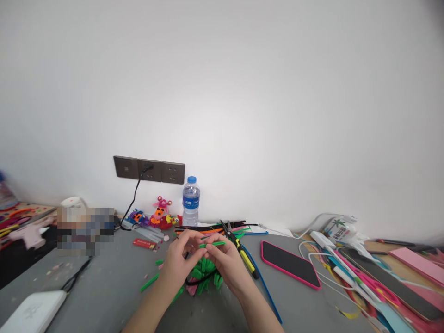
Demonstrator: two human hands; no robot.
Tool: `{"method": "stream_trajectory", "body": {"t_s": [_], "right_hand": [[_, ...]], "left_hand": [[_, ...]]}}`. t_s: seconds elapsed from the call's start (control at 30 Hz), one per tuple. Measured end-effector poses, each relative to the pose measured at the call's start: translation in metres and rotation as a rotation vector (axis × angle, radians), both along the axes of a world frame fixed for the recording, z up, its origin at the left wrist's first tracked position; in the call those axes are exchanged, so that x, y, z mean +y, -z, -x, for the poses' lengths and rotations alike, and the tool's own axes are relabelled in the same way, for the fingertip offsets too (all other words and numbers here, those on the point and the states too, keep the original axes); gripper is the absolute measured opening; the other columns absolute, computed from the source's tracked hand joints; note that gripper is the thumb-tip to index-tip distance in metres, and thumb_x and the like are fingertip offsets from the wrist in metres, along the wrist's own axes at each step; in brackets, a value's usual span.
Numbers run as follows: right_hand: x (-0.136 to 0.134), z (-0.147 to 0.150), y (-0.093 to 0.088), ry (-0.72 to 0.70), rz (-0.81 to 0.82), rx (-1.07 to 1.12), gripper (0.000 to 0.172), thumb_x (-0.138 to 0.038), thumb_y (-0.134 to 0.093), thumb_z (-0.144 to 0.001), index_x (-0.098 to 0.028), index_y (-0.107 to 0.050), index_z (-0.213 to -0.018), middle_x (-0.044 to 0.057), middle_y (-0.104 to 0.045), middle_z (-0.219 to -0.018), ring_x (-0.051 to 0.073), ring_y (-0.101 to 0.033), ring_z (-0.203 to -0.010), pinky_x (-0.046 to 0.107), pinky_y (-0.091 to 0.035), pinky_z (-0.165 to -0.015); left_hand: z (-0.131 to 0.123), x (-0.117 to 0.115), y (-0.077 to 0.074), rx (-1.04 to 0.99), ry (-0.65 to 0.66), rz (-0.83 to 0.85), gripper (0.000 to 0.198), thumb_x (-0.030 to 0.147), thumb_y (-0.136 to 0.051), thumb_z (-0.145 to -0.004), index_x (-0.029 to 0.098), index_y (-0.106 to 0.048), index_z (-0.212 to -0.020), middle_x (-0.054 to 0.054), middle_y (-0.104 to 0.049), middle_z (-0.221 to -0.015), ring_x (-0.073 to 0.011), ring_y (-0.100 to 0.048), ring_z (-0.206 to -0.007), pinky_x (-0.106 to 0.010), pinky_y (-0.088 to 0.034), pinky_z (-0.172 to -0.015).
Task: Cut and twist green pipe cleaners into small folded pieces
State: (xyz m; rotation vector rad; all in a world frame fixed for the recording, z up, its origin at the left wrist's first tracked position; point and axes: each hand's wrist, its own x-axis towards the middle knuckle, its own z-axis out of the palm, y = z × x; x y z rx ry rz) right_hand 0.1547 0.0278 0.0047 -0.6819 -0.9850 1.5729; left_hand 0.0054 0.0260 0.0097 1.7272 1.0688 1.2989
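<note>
A green pipe cleaner (218, 243) is pinched between the fingertips of my two hands. My left hand (185, 254) comes in from the lower left with thumb and forefinger closed on one end. Opposite it, my right hand (225, 259) closes on the same short piece. Beneath both hands lies a heap of cut green pipe cleaner pieces (204, 273), partly hidden by the fingers, with some pink pieces (191, 289) in it. Yellow-and-black pliers (247, 261) rest just right of my right hand, jaws toward the wall.
A water bottle (191, 203) stands against the wall, near small fuzzy figures (159, 215) and glue sticks (151, 232). On the right lie a pink-cased phone (290, 264), a blue pipe cleaner (265, 286) and white cables. A white box (36, 312) sits at lower left.
</note>
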Motion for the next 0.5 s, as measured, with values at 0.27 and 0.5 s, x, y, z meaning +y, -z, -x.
{"method": "stream_trajectory", "body": {"t_s": [0.27, 0.5], "right_hand": [[0.001, 0.002, 0.002, 0.069, 0.006, -0.035, 0.025, -0.037, -0.081, -0.065, -0.020, -0.064, -0.072, -0.001, -0.063, -0.068, 0.014, -0.057, -0.062, 0.027, -0.047, -0.065], [0.008, -0.003, 0.010, 0.194, -0.056, -0.140, 0.027, -0.042, -0.077, -0.069, -0.019, -0.065, -0.073, -0.003, -0.059, -0.061, 0.013, -0.053, -0.060, 0.025, -0.043, -0.060]], "left_hand": [[-0.002, 0.002, 0.003, -0.125, 0.075, 0.203, 0.014, 0.035, -0.061, -0.079, 0.021, -0.059, -0.076, 0.000, -0.066, -0.068, -0.0194, -0.065, -0.069, -0.027, -0.052, -0.064], [0.000, 0.006, 0.002, -0.213, 0.035, 0.228, 0.015, 0.032, -0.068, -0.072, 0.019, -0.061, -0.077, -0.001, -0.065, -0.075, -0.0194, -0.065, -0.074, -0.028, -0.053, -0.067]]}}
